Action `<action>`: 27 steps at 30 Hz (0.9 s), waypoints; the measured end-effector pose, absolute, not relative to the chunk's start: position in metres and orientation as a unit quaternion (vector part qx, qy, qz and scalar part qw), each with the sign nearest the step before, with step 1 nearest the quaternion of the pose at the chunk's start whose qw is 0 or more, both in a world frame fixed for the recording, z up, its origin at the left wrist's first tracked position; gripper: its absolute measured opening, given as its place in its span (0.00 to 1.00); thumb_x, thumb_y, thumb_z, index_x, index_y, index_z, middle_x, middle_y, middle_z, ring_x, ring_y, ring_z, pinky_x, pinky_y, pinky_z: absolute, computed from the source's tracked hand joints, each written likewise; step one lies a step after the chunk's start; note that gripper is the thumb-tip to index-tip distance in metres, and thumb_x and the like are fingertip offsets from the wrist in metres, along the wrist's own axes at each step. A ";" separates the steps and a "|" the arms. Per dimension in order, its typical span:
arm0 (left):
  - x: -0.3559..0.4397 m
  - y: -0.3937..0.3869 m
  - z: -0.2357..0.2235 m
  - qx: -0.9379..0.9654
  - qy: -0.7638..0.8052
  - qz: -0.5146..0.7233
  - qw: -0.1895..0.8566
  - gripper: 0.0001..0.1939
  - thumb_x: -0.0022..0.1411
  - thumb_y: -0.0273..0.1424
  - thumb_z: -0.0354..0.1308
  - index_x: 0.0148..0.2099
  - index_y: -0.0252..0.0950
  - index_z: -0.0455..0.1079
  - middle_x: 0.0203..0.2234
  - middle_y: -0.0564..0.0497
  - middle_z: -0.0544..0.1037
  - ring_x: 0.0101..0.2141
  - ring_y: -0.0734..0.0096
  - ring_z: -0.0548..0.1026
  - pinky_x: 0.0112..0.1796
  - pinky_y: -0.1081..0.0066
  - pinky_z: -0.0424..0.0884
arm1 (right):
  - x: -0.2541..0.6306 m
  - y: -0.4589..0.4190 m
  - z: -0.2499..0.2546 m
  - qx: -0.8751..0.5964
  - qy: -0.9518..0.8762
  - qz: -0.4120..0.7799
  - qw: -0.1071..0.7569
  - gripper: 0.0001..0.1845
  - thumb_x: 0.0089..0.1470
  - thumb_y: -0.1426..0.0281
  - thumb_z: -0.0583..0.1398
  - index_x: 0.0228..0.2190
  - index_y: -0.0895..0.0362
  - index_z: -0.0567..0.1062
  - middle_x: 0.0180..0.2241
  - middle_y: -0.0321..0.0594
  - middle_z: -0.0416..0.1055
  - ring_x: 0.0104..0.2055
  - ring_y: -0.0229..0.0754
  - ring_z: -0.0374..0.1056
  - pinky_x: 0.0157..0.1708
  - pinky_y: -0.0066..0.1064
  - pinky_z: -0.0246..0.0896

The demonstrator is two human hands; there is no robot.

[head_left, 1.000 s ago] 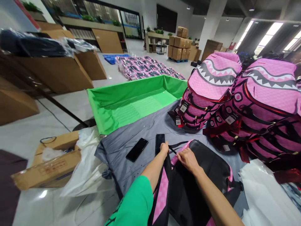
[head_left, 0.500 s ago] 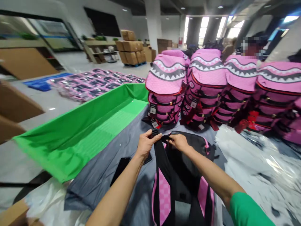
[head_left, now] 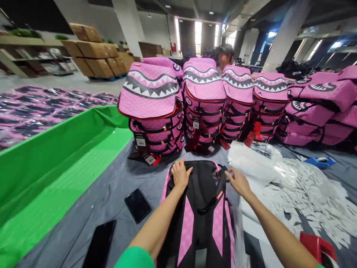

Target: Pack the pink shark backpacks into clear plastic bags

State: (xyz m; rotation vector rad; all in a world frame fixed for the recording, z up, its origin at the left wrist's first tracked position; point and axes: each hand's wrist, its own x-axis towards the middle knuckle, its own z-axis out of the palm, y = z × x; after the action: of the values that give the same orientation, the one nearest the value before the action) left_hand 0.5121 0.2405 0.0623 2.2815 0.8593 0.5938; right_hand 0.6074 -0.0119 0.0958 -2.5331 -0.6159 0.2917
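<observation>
The black-and-pink backpack (head_left: 200, 223) lies at six o'clock; work moves across it: the left hand (head_left: 180, 175), now off its strap, rests unclenched toward eleven; the right hand (head_left: 239, 182) touches the one-o'clock strap (head_left: 222, 182), pinch unclear.

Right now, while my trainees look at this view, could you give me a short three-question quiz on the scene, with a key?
1. Count: how many black phones lie on the gray cloth?

2. Choose: what colour is the long tray left of the cloth?
A) yellow
B) green
C) white

3. True or false: the left hand and the right hand are both at the far end of the backpack, away from its wearer-side camera edge.

Key: 1. Two. 2. B. 3. True.
</observation>
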 end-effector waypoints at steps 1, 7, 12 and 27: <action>0.515 0.233 0.066 0.884 0.280 0.230 0.296 0.19 0.61 0.28 0.60 0.55 0.35 0.69 0.53 0.37 0.69 0.56 0.45 0.65 0.59 0.48 0.56 | 0.631 -0.003 0.095 -0.953 -0.186 0.089 0.222 0.23 0.66 0.52 0.52 0.44 0.58 0.73 0.24 0.40 0.73 0.31 0.48 0.73 0.31 0.32 0.58; 0.551 0.191 0.057 0.906 -0.022 0.111 0.409 0.15 0.61 0.26 0.59 0.49 0.43 0.75 0.49 0.43 0.78 0.53 0.49 0.70 0.55 0.50 0.61 | 0.648 0.039 0.073 -0.952 -0.204 0.061 0.217 0.16 0.63 0.57 0.55 0.39 0.56 0.74 0.34 0.45 0.78 0.38 0.47 0.75 0.34 0.31 0.61; 0.563 0.176 0.023 0.883 -0.064 0.091 0.456 0.12 0.57 0.25 0.61 0.42 0.44 0.78 0.42 0.47 0.80 0.53 0.55 0.70 0.56 0.55 0.60 | 0.587 0.018 0.060 -0.902 -0.278 0.005 0.331 0.16 0.58 0.57 0.54 0.38 0.55 0.71 0.27 0.38 0.75 0.26 0.44 0.73 0.28 0.30 0.60; 0.519 0.160 0.075 0.869 -0.066 0.195 0.450 0.34 0.58 0.33 0.64 0.65 0.37 0.63 0.63 0.39 0.67 0.64 0.51 0.61 0.64 0.53 0.54 | 0.538 -0.036 0.157 -0.863 -0.259 -0.018 0.434 0.18 0.55 0.53 0.58 0.27 0.56 0.70 0.20 0.34 0.67 0.21 0.37 0.61 0.22 0.27 0.59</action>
State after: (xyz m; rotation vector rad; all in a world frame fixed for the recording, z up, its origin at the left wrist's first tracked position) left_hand 0.5187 0.1596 0.0746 2.1482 -0.1620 0.4830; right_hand 0.5378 -0.0355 0.1572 -2.1482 -0.6440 -0.0443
